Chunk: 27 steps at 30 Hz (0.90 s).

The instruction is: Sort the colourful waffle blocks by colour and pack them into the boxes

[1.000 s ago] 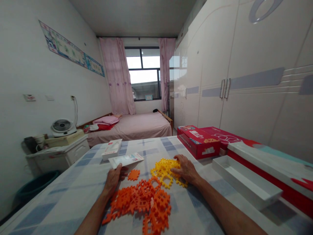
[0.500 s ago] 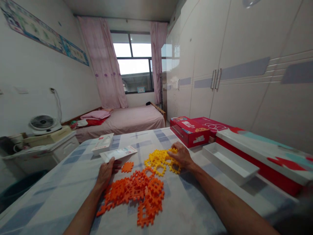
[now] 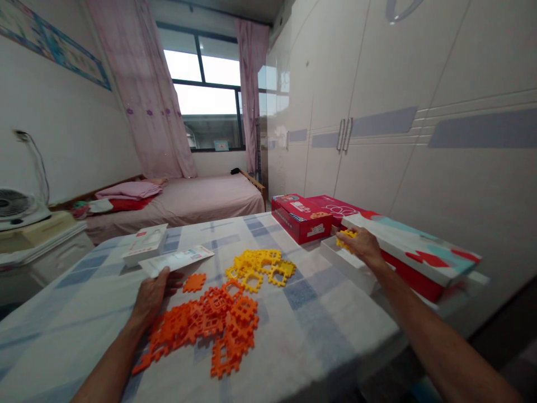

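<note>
My right hand point(image 3: 366, 246) grips a yellow interlocking plastic piece point(image 3: 346, 239) over the open white box point(image 3: 331, 256). My left hand point(image 3: 154, 292) rests on the table with its fingers apart, beside a single orange piece point(image 3: 194, 282). Its thumb is close to a flat white packet point(image 3: 176, 261); I cannot tell whether they touch. A heap of orange notched pieces point(image 3: 210, 313) lies to the right of the left wrist. Beyond it sits a smaller pile of yellow pieces point(image 3: 255, 268), apart from both hands.
A red box point(image 3: 300, 215) and a long red-and-white box point(image 3: 415, 246) stand behind the white box. A white carton point(image 3: 145, 244) lies at the back left. The checked tablecloth point(image 3: 302, 330) covers the table; a bed point(image 3: 205, 196) and wardrobe point(image 3: 377, 168) are beyond.
My right hand has moved right from the yellow pile to over the white box, carrying a yellow piece. The left hand stays by the packet. The camera view has turned right.
</note>
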Each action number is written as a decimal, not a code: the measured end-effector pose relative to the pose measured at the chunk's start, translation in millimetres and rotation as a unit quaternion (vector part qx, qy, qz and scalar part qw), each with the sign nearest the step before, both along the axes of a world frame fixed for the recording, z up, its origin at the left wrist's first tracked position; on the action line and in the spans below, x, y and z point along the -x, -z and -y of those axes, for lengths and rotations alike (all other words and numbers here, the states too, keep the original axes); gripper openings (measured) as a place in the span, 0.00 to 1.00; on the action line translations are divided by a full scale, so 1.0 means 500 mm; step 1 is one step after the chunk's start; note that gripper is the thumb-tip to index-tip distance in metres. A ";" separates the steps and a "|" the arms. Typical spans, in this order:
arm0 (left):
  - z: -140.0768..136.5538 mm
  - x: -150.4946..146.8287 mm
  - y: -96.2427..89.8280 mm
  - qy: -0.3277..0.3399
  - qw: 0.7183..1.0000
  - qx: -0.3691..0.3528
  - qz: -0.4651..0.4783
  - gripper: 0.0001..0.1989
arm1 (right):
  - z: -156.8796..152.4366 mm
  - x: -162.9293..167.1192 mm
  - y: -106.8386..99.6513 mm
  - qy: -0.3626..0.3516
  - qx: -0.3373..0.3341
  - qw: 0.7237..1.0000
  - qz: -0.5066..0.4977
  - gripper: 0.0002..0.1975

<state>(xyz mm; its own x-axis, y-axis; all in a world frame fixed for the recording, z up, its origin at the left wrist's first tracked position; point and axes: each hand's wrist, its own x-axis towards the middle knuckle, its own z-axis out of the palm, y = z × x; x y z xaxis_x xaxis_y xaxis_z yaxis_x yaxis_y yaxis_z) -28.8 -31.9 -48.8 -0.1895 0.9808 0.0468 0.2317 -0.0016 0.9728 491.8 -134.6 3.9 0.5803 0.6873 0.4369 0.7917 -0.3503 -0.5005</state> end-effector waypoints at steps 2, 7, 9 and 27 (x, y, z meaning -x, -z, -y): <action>-0.001 0.002 0.001 -0.002 1.000 0.005 -0.002 0.16 | 0.003 -0.006 0.008 -0.029 0.025 0.999 -0.034 0.24; -0.009 0.009 0.009 0.004 1.000 -0.002 -0.012 0.17 | 0.040 -0.009 -0.004 -0.034 -0.027 0.999 -0.002 0.23; -0.010 0.010 0.011 0.006 1.000 0.000 -0.017 0.18 | 0.073 -0.012 -0.006 -0.050 -0.034 0.998 0.007 0.21; 0.010 -0.010 -0.009 0.001 1.000 -0.009 0.000 0.17 | 0.141 0.085 0.070 -0.157 -0.042 0.974 0.160 0.17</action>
